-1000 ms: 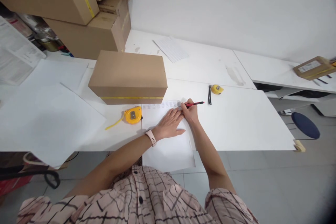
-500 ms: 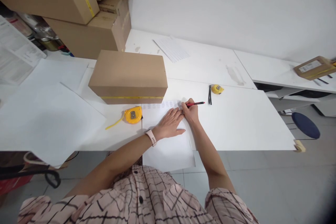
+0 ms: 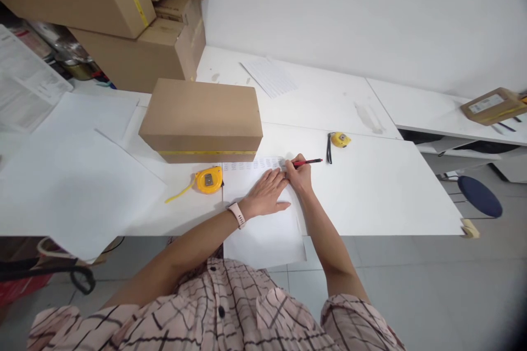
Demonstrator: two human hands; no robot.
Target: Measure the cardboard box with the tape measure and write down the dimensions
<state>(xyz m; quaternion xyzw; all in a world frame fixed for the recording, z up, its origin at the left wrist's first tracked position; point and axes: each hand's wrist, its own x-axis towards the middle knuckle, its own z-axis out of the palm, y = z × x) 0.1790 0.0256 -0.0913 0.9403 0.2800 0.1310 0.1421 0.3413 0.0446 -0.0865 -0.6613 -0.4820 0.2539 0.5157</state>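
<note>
Along the left end of the white tabletop [image 3: 391,186] leans a printed sheet [image 3: 28,82], its text too small to read, and beside it large white sheets [image 3: 82,175] spread out, one corner hanging over the front edge. Brown cartons [image 3: 132,55] are piled against the wall behind them. Next to the pile sits a closed cardboard box [image 3: 201,109], a yellow strip running along its lower front side. Just in front of the box lies an orange-yellow tape measure [image 3: 208,180], a thin yellow strip trailing to its lower left, its right side at the left edge of a sheet of paper [image 3: 263,241]. That paper lies before the person, its near end past the tabletop's front edge and its top edge carrying columns of small marks. A pale pink watch band [image 3: 236,216] circles the wrist of the left hand [image 3: 267,193], which rests flat on the paper, fingers extended and thumb apart. Near the box's back right corner lies a lined sheet [image 3: 269,77]. Close beside the left hand's fingertips, the right hand [image 3: 299,174] is closed round a red-and-black pen [image 3: 309,162], held slanted at the paper's upper right corner; its tip is hidden. Farther right rest a smaller yellow tape measure [image 3: 340,140] with a black strap, then a round blue stool [image 3: 480,196] on the floor and a labelled parcel [image 3: 489,106].
</note>
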